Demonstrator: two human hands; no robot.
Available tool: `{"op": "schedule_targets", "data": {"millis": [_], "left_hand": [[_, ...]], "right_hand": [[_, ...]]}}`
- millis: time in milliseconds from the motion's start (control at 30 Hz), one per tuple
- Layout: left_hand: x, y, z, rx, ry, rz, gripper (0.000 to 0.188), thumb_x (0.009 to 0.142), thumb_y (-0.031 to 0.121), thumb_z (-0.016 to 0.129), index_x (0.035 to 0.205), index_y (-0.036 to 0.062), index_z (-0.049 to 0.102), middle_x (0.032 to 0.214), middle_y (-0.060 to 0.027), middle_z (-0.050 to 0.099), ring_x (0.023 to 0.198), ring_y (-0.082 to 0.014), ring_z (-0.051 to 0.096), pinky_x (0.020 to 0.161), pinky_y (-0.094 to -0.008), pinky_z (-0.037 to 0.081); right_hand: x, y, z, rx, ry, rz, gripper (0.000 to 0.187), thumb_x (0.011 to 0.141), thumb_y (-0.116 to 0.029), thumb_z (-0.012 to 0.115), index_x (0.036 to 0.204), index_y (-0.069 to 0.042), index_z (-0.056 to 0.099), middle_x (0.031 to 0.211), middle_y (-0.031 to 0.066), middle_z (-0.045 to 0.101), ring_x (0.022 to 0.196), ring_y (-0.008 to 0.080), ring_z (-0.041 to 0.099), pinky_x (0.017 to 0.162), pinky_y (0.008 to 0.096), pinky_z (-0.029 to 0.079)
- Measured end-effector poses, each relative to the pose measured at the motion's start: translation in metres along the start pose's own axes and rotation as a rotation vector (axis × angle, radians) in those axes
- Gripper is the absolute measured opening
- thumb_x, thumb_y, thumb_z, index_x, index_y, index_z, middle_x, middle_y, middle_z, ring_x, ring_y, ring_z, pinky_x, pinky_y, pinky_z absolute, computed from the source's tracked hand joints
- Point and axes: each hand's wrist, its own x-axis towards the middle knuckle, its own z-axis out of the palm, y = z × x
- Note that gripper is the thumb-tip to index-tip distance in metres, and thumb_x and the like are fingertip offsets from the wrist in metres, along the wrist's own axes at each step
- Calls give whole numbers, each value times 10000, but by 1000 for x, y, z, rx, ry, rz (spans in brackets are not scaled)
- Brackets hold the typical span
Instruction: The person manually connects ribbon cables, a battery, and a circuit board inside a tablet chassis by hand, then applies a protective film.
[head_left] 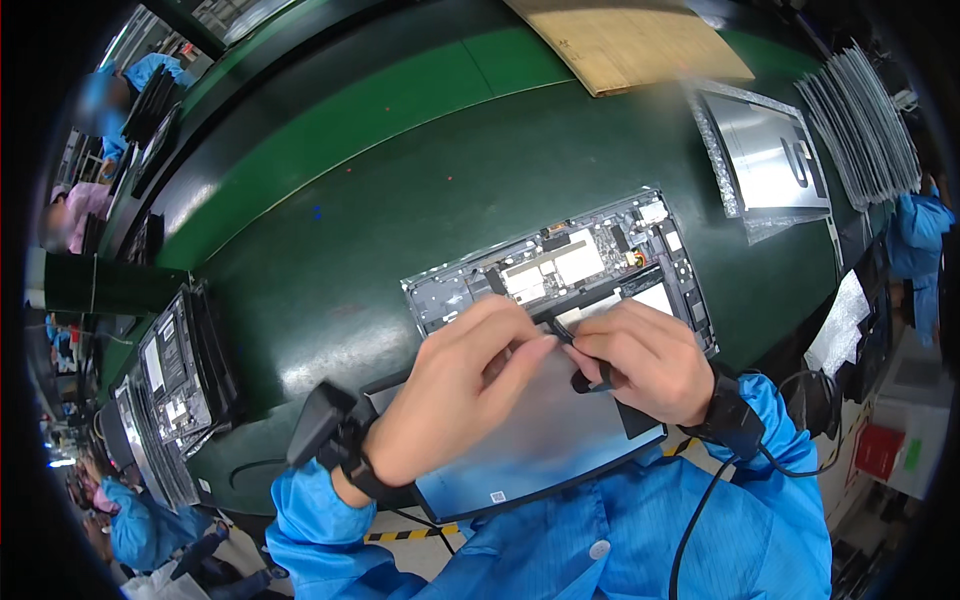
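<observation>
the right hand (pixel 650 365) pinches a small black strip (pixel 562 330), and the left hand (pixel 455 375) has thumb and fingertips close beside it, though from where i stand i can't tell if they grip anything; the opened laptop (pixel 450 296) lies on the green bench (pixel 350 250), partly hidden by the fingers, a screen (pixel 540 455) beneath both hands

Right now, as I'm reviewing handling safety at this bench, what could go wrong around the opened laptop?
1. The small black strip at the fingertips of the right hand could slip and land on the exposed circuit board.
2. The glossy panel below the hands seems to jut past the bench edge, so a body bump might shift it.
3. The black wrist device appears close to the laptop base and could knock its corner.
</observation>
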Motion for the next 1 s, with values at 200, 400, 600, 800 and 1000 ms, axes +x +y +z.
{"op": "schedule_targets", "data": {"millis": [200,400,600,800,1000], "left_hand": [[-30,-8,8,374,171,157,331,830,13,760,1156,11,707,1198,-147,651,1105,-341,621,962,-419,505],[-8,-16,-10,297,150,225,303,814,7,771,1110,12,709,1193,-137,656,1107,-339,608,960,-422,488],[30,-23,-13,361,177,275,214,799,15,792,990,15,696,1087,-112,641,994,-320,608,863,-414,501],[32,-30,-9,337,185,342,164,809,9,784,948,4,696,1063,-113,633,958,-308,611,821,-393,510],[17,-28,-10,234,182,260,143,837,-7,763,963,-10,695,1177,-131,655,1062,-328,623,893,-403,511]], "right_hand": [[11,-14,10,-28,27,162,326,633,84,722,940,-8,661,886,96,610,798,274,632,674,370,537],[8,-15,19,-92,79,175,423,617,73,751,1034,31,705,912,105,624,785,266,636,670,375,540],[9,-18,19,-86,66,137,437,604,76,770,1035,40,711,926,104,630,770,260,637,667,366,544],[7,-18,19,-100,72,133,453,597,75,780,1044,39,713,936,105,633,771,259,637,657,366,540],[9,-17,17,-100,66,129,461,600,80,777,1054,42,707,933,107,630,768,263,633,652,368,535]]}}
